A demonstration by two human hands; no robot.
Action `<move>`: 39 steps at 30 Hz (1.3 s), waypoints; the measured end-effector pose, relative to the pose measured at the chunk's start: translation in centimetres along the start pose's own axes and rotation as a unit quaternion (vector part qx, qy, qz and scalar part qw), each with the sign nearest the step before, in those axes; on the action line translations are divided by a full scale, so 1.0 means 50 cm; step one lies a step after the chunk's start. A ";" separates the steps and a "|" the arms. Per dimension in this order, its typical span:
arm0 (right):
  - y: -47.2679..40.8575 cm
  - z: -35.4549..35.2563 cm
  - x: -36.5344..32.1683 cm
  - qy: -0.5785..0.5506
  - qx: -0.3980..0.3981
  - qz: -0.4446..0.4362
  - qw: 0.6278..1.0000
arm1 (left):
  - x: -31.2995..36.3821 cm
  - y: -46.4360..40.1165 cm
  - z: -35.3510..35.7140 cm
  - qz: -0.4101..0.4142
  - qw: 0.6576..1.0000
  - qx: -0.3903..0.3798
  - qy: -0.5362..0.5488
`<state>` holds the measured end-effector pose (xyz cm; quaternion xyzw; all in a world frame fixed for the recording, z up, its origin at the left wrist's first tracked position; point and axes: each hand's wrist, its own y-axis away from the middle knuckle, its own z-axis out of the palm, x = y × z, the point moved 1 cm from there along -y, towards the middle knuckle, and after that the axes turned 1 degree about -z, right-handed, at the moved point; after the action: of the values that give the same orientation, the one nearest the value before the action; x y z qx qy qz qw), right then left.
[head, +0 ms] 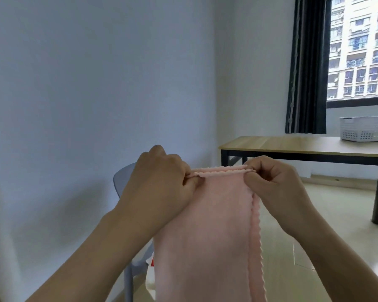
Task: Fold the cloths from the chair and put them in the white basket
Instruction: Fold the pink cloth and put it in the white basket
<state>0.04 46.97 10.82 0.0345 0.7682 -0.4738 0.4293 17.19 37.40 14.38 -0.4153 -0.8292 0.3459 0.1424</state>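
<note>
The fold is partway, judging by the doubled edges: the pink cloth (207, 232) hangs lengthwise in a narrow strip, two scalloped edges lying together along its top, and it has yet to be shortened and carried off. The left hand (162, 184) pinches the top corner on its side between thumb and curled fingers; the right hand (273, 188) pinches the opposite corner likewise, the top edge taut between them and the rest drooping below both. The grey chair (123, 179) shows just behind the left hand. The white basket (364, 129) sits on the table (292, 144), well beyond and to the right of the right hand; its contents cannot be seen.
</note>
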 end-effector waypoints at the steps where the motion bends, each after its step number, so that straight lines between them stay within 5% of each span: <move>1: 0.002 0.000 0.000 -0.011 0.006 0.004 1.000 | 0.000 0.002 -0.003 -0.009 1.000 -0.002 -0.025; 9: -0.001 0.016 0.012 -0.063 0.023 0.036 0.997 | -0.014 0.018 -0.006 -0.052 0.994 -0.016 -0.092; 14: -0.009 0.022 0.034 -0.101 -0.024 0.066 0.992 | -0.023 0.015 0.013 -0.023 0.999 -0.005 -0.030; 18: -0.038 0.031 0.075 0.087 -0.082 0.103 0.987 | -0.050 0.001 0.063 -0.009 0.996 -0.022 0.091; 24: -0.166 0.091 0.170 0.268 -0.041 0.068 0.960 | -0.124 -0.113 0.237 -0.020 0.998 -0.054 -0.016; 27: -0.241 0.117 0.193 0.229 0.000 0.082 0.970 | -0.162 -0.168 0.288 -0.021 0.998 -0.045 -0.039; 30: -0.293 0.128 0.189 0.066 0.014 0.123 0.990 | -0.171 -0.213 0.269 -0.050 0.998 -0.007 0.039; 35: -0.273 0.111 0.145 -0.119 0.084 0.168 0.975 | -0.156 -0.197 0.193 0.077 0.992 0.074 0.069; 39: -0.154 0.108 0.168 -0.069 0.071 0.183 0.978 | -0.145 -0.091 0.195 0.034 0.975 -0.062 0.210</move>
<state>-5.42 35.68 9.39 0.1720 0.6816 -0.4417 0.5574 13.84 25.37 10.89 -0.5144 -0.7864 0.2033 0.2752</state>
